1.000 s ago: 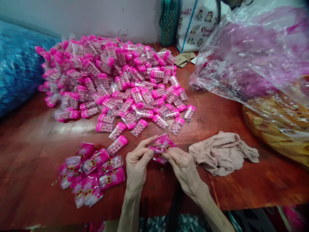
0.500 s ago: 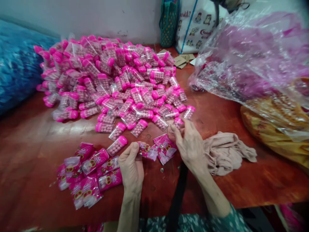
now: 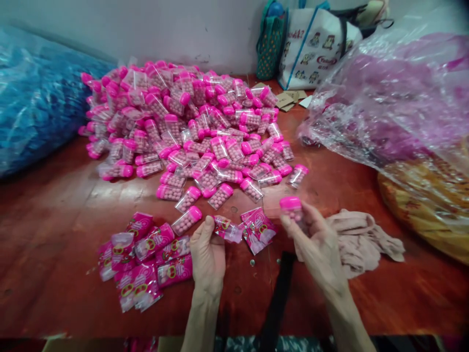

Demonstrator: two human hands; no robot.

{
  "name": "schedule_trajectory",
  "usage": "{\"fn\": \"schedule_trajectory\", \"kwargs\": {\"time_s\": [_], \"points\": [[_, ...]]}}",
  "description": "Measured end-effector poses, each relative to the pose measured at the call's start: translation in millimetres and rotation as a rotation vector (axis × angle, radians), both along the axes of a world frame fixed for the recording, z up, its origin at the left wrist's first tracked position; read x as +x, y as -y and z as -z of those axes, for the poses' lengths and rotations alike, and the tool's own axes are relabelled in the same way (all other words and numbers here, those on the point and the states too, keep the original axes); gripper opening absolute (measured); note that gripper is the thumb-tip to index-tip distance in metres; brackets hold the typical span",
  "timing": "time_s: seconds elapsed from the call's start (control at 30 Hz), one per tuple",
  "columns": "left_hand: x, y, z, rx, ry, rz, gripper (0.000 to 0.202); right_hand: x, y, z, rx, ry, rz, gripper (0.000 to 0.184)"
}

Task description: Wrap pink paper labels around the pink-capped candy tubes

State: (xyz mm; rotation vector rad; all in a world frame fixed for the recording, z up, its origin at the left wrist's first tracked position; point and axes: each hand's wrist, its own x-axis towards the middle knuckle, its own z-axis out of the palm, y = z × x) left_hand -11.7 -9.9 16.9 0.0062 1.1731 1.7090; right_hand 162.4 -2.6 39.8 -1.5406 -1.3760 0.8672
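Note:
My left hand pinches a small pink printed wrapper by its left end, over the table. In my right hand is a clear candy container with a bright pink cap and pink balls inside, cap upward; my fingers hide its lower part. Between the hands lies a small stack of flat pink wrappers. Left of my left hand is a group of wrapped containers. A large heap of unwrapped containers covers the table beyond my hands.
A crumpled beige cloth lies to the right. Behind it are a clear plastic bag with pink contents and a yellow bundle. A blue bag stands at left, a white printed tote at the back. A dark strap hangs in front.
My right hand has lifted a candy container from the near right edge of the heap and drawn it back. My left hand still holds the wrapper. The view has shifted slightly.

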Motion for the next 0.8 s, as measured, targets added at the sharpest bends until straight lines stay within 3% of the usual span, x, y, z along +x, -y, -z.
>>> {"fn": "schedule_trajectory", "kwargs": {"time_s": [0.07, 0.17, 0.43, 0.57, 0.7, 0.8], "points": [[2.1, 0.2, 0.1, 0.008, -0.003, -0.004, 0.017, -12.8, 17.3, -15.9, -0.219, -0.223, -0.125, 0.041], [5.6, 0.4, -0.3, 0.030, -0.016, 0.003, 0.017, -32.0, 35.6, -26.0, -0.291, -0.271, -0.186, 0.044], [9.9, 0.1, -2.3, 0.064, -0.062, 0.025, 0.016, -42.0, 33.8, -18.7, -0.289, -0.155, -0.225, 0.039], [8.2, 1.9, -4.2, 0.127, -0.156, 0.076, 0.009, -37.3, 31.3, -23.1, -0.375, -0.297, -0.363, 0.029], [6.7, 3.5, -4.5, 0.146, -0.204, 0.159, 0.009, -33.2, 29.4, -18.8, -0.441, -0.516, -0.335, 0.035], [8.2, 3.8, -5.5, 0.119, -0.174, 0.151, 0.009, -32.7, 29.1, -12.3, -0.454, -0.522, -0.299, 0.038]]}}
